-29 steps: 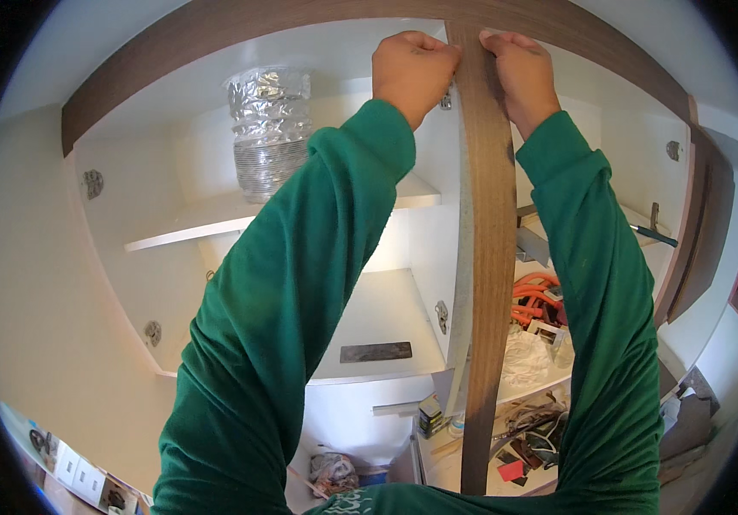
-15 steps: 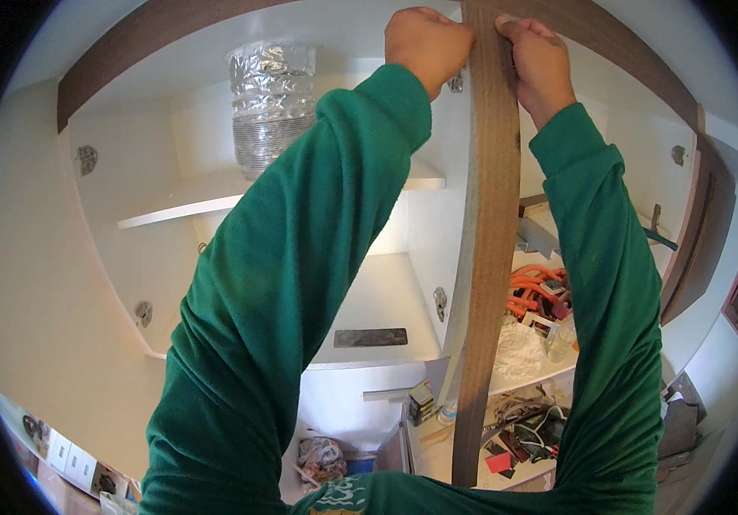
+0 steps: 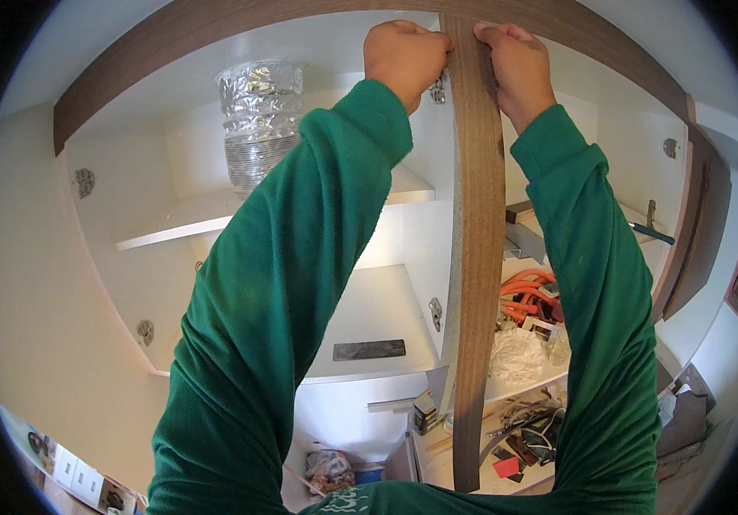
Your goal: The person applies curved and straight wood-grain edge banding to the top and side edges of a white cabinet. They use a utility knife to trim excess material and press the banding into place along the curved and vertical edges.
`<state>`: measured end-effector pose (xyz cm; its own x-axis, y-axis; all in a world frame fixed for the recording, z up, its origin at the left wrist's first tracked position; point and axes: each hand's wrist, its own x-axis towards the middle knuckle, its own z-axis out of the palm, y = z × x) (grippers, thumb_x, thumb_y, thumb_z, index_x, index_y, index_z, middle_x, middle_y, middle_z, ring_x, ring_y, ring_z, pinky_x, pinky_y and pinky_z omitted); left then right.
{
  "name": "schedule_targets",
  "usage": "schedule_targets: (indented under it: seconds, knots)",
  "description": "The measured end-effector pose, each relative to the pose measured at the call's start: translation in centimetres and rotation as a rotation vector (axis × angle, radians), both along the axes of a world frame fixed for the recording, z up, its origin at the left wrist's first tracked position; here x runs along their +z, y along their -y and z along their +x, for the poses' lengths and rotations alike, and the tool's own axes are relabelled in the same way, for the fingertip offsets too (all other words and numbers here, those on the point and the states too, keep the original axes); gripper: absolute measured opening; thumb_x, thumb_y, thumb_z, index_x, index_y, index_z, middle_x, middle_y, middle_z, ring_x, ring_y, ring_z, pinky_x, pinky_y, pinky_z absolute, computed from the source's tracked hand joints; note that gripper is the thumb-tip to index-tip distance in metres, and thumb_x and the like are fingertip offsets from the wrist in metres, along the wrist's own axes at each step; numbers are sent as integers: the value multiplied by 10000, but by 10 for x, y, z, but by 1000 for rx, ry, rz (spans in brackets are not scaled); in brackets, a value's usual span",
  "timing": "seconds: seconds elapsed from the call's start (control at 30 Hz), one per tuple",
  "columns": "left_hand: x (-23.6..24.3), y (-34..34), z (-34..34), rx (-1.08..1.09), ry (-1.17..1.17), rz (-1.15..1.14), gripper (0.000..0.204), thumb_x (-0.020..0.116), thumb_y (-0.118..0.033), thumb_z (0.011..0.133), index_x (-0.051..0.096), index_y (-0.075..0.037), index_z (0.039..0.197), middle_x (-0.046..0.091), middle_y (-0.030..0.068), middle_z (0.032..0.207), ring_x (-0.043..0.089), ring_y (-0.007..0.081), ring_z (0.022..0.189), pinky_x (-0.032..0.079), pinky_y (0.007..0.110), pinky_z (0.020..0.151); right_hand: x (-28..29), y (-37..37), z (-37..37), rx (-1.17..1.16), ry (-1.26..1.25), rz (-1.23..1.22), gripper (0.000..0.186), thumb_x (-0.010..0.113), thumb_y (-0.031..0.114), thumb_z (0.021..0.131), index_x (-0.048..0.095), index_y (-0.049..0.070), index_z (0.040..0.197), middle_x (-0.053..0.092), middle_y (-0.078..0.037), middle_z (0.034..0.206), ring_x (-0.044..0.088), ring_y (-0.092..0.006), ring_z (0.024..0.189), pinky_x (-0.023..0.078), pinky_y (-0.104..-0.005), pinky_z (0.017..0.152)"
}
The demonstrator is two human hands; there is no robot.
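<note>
A long brown wood-grain strip [image 3: 479, 215] stands upright in front of the divider between two white cabinet bays. Its top end meets the brown top rail [image 3: 300, 19], and its lower end hangs down near my chest. My left hand [image 3: 405, 67] is closed at the strip's left edge near the top, fingers curled. On the opposite edge, at about the same height, my right hand [image 3: 521, 75] pinches the strip, thumb toward the front. Both arms reach up in green sleeves. Just below my left hand, a metal hinge [image 3: 438, 88] sits on the divider.
A silver foil duct [image 3: 259, 120] stands on the left bay's shelf [image 3: 188, 221]. A dark flat bar [image 3: 369, 350] lies on the bay floor. Orange hoses [image 3: 528, 290], crumpled white material [image 3: 516, 354] and loose tools fill the right bay. A green-handled hammer [image 3: 652, 233] lies at far right.
My view has tilted up slightly, so the cabinet, strip and hands appear lower and a little further left. Both hands keep the same hold near the strip's top.
</note>
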<state>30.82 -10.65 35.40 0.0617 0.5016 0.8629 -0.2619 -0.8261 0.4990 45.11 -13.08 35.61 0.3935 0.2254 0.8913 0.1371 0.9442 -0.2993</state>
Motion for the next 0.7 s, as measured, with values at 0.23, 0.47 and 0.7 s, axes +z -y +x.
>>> schedule_targets:
  seconds: [0.23, 0.47, 0.7]
  knots:
    - [0, 2, -3, -12, -4, 10, 121, 747, -70, 773, 659, 12, 767, 652, 87, 695, 569, 155, 612, 455, 280, 588, 0, 1, -6, 9, -37, 12, 160, 728, 108, 818, 596, 44, 754, 548, -12, 719, 498, -140, 680, 418, -312, 630]
    - [-1, -1, -2, -36, -11, 25, 130, 751, -73, 774, 650, 8, 758, 654, 88, 701, 578, 155, 620, 455, 277, 589, 0, -1, -1, -3, -6, 19, 156, 721, 93, 814, 591, 43, 744, 549, -12, 720, 508, -144, 684, 424, -308, 641]
    - [0, 3, -3, -54, -3, 8, 127, 745, -57, 776, 639, 10, 760, 647, 85, 698, 577, 155, 625, 455, 278, 592, 1, -4, -2, -4, -26, 32, 160, 722, 102, 828, 604, 37, 742, 582, -20, 736, 513, -145, 691, 434, -309, 655]
